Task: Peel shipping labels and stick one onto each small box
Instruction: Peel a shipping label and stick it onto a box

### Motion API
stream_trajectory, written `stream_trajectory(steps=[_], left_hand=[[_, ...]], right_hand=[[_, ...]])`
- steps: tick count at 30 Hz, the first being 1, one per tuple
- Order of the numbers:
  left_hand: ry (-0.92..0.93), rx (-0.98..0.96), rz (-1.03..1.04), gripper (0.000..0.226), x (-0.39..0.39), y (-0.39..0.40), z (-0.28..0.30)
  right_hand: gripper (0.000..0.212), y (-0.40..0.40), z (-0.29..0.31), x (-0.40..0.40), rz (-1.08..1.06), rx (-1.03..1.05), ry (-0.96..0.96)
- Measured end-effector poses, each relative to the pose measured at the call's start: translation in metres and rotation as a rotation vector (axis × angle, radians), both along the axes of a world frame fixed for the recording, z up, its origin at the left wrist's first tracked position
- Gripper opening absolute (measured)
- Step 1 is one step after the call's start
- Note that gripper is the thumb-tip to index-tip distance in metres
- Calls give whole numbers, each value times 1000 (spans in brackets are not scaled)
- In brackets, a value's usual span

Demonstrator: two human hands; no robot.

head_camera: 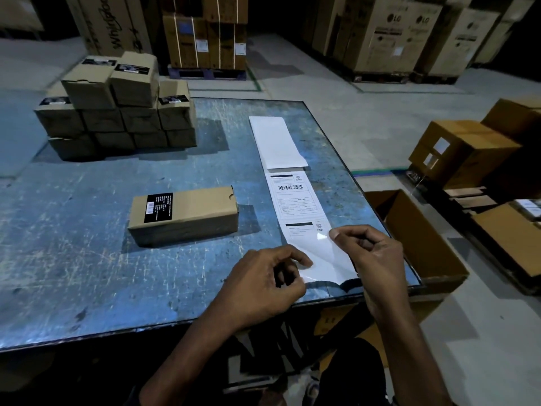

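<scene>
A long white strip of shipping labels (295, 197) lies along the right side of the blue table (87, 244). Its near end is lifted off the table. My left hand (263, 285) pinches the strip's near left corner. My right hand (366, 250) pinches the peeling label (325, 256) at its right edge, and that label curls up from the backing. One small brown box (184, 215) with a black sticker lies on its side left of the strip, apart from both hands.
A stack of several small brown boxes (117, 112) stands at the table's far left. An open cardboard carton (415, 238) sits on the floor against the table's right edge. More cartons (465, 153) and tall appliance boxes (392, 36) stand beyond.
</scene>
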State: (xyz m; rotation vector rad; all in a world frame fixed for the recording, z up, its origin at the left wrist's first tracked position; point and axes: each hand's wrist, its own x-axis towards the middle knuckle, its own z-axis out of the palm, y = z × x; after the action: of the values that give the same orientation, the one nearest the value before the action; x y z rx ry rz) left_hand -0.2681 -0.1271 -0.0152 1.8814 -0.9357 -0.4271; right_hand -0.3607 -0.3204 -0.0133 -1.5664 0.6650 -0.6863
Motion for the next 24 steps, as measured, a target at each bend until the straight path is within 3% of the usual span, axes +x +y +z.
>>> stream_trajectory(steps=[3, 8, 11, 14, 21, 24], left_hand=[[-86, 54, 78, 25, 2, -4, 9], [-445, 212, 189, 36, 13, -21, 16], [-473, 205, 167, 40, 15, -27, 12], [-543, 192, 145, 40, 17, -28, 6], [-640, 113, -4, 21, 8, -30, -2], [-734, 82, -120, 31, 3, -32, -3]], right_hand=[[4, 0, 2, -4, 62, -44, 1], [7, -1, 2, -8, 137, -61, -24], [6, -3, 2, -6, 117, -49, -17], [5, -13, 1, 0, 4, -93, 33], [7, -31, 14, 36, -318, -537, 134], [10, -32, 16, 54, -402, -610, 126]])
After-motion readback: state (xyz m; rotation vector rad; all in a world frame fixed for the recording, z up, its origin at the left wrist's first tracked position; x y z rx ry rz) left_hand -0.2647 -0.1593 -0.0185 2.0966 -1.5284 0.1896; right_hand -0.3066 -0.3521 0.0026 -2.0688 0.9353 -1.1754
